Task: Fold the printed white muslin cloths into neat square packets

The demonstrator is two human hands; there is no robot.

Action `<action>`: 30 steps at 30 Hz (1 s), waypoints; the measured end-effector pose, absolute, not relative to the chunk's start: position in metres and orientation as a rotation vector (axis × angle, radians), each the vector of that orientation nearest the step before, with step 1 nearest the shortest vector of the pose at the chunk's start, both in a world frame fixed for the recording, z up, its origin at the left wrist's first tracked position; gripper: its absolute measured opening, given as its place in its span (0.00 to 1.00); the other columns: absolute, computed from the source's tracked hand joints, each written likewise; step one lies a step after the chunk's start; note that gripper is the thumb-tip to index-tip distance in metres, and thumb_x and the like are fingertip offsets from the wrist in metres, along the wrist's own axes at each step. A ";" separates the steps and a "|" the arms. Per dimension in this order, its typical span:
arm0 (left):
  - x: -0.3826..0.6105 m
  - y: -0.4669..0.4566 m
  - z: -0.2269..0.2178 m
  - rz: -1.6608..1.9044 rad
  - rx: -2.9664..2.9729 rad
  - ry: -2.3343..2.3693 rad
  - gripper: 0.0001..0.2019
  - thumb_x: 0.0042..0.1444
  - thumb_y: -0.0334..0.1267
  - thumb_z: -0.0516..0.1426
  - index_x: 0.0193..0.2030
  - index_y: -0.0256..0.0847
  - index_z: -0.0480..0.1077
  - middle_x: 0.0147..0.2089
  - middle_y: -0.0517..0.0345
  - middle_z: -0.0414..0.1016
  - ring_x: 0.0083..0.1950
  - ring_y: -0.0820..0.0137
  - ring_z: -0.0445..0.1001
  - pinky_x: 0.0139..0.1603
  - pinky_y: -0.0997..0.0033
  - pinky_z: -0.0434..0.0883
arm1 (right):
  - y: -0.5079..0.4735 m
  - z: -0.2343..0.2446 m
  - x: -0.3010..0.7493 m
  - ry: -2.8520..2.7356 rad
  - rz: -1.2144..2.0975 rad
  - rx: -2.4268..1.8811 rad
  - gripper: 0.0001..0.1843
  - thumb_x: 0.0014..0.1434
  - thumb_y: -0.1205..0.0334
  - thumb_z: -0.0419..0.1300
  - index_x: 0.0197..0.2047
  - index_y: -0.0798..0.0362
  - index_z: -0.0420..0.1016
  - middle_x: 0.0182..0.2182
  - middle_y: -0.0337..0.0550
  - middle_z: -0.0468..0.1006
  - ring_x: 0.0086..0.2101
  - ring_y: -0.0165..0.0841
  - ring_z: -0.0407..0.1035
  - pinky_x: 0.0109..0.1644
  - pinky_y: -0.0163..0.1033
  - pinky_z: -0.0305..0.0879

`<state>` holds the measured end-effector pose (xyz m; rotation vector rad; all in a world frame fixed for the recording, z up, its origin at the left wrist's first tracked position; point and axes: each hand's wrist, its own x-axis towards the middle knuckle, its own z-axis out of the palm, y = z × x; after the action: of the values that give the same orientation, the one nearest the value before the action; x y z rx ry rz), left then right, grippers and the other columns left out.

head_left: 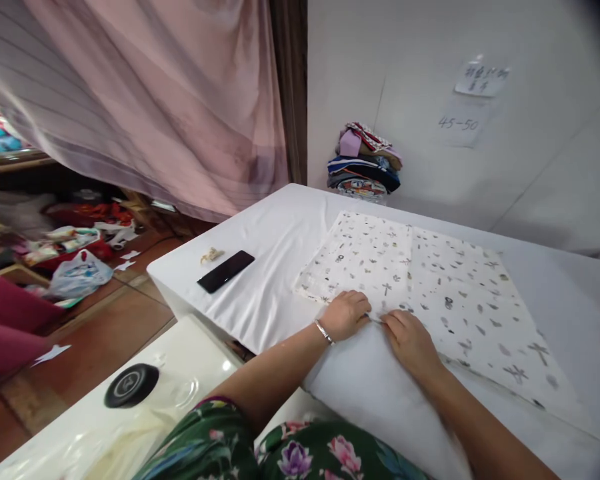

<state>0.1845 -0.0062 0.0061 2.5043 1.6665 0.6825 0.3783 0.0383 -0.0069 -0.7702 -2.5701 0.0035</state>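
A cream cloth [365, 260] printed with small grey and brown motifs lies flat on the white-covered table. At its near edge my left hand [347, 315], with a bracelet at the wrist, is closed with the fingertips pinching fabric. Just to the right, my right hand [407, 340] pinches the same edge, a short gap between the two. Plain white fabric [370, 380] hangs from under my fingers towards my lap; whether it belongs to the printed cloth or the table cover, I cannot tell. The thumbs are partly hidden.
On the table's left lie a black phone [226, 271] and a small beige item [212, 255]. Folded clothes [364, 163] are stacked at the back by the wall. A round black object [131, 385] rests on the white surface at lower left. A pink curtain [180, 100] hangs behind.
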 end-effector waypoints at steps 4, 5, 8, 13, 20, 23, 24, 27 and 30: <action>0.182 -0.005 0.002 0.656 2.520 1.652 0.09 0.54 0.42 0.55 0.39 0.41 0.67 0.43 0.56 0.69 0.46 0.68 0.65 0.45 0.69 0.60 | 0.040 -0.007 0.378 -2.543 0.149 -0.815 0.10 0.60 0.65 0.47 0.35 0.54 0.70 0.32 0.43 0.70 0.34 0.33 0.63 0.38 0.37 0.59; 0.182 -0.005 0.002 0.657 2.521 1.653 0.09 0.54 0.43 0.54 0.38 0.41 0.68 0.44 0.56 0.69 0.46 0.68 0.65 0.45 0.69 0.60 | 0.041 -0.006 0.378 -2.550 0.159 -0.813 0.10 0.60 0.65 0.47 0.35 0.53 0.69 0.31 0.43 0.70 0.34 0.32 0.63 0.38 0.37 0.59; 0.182 -0.004 0.001 0.665 2.510 1.672 0.10 0.57 0.43 0.51 0.36 0.42 0.69 0.43 0.57 0.70 0.45 0.70 0.65 0.45 0.69 0.60 | 0.041 -0.006 0.377 -2.592 0.111 -0.792 0.11 0.61 0.64 0.47 0.35 0.53 0.70 0.31 0.43 0.70 0.34 0.33 0.63 0.37 0.37 0.59; 0.177 -0.007 0.005 0.636 2.476 1.742 0.11 0.59 0.40 0.48 0.35 0.42 0.70 0.40 0.57 0.71 0.43 0.70 0.66 0.44 0.69 0.61 | 0.039 -0.010 0.380 -2.602 0.015 -0.742 0.14 0.61 0.64 0.46 0.45 0.53 0.71 0.32 0.44 0.69 0.33 0.33 0.63 0.36 0.37 0.59; 0.115 -0.034 0.021 0.710 2.163 2.132 0.12 0.58 0.40 0.49 0.33 0.41 0.72 0.39 0.55 0.71 0.43 0.69 0.67 0.45 0.69 0.62 | 0.037 -0.012 0.382 -2.566 0.031 -0.698 0.16 0.62 0.64 0.46 0.44 0.52 0.73 0.33 0.46 0.70 0.34 0.34 0.63 0.36 0.38 0.60; 0.082 -0.049 0.024 0.745 1.698 2.489 0.12 0.58 0.41 0.49 0.36 0.40 0.71 0.39 0.54 0.71 0.41 0.69 0.68 0.40 0.70 0.62 | 0.037 -0.011 0.381 -2.579 0.027 -0.698 0.16 0.62 0.63 0.46 0.44 0.53 0.73 0.33 0.46 0.69 0.34 0.34 0.63 0.36 0.39 0.60; 0.075 -0.053 0.025 0.720 1.549 2.559 0.12 0.57 0.42 0.49 0.37 0.40 0.71 0.39 0.54 0.71 0.39 0.68 0.68 0.38 0.71 0.62 | 0.036 -0.011 0.381 -2.587 0.026 -0.700 0.16 0.62 0.63 0.46 0.44 0.53 0.73 0.33 0.47 0.69 0.33 0.34 0.63 0.36 0.39 0.59; 0.066 -0.056 0.026 0.601 1.308 2.620 0.16 0.56 0.48 0.48 0.34 0.41 0.71 0.38 0.54 0.72 0.37 0.68 0.69 0.33 0.71 0.61 | 0.036 -0.012 0.381 -2.607 0.015 -0.701 0.16 0.62 0.62 0.46 0.47 0.53 0.71 0.33 0.46 0.68 0.33 0.34 0.62 0.36 0.39 0.59; 0.072 -0.050 0.027 0.523 1.307 2.607 0.17 0.55 0.50 0.48 0.30 0.40 0.69 0.38 0.53 0.71 0.37 0.66 0.69 0.33 0.70 0.60 | 0.036 -0.012 0.381 -2.613 -0.007 -0.679 0.16 0.61 0.63 0.47 0.50 0.51 0.69 0.33 0.46 0.68 0.33 0.34 0.61 0.36 0.39 0.59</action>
<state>0.0720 -0.0503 0.0275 1.3072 2.6074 0.5230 0.3811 0.0359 -0.0119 -0.6793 -2.6126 -0.0073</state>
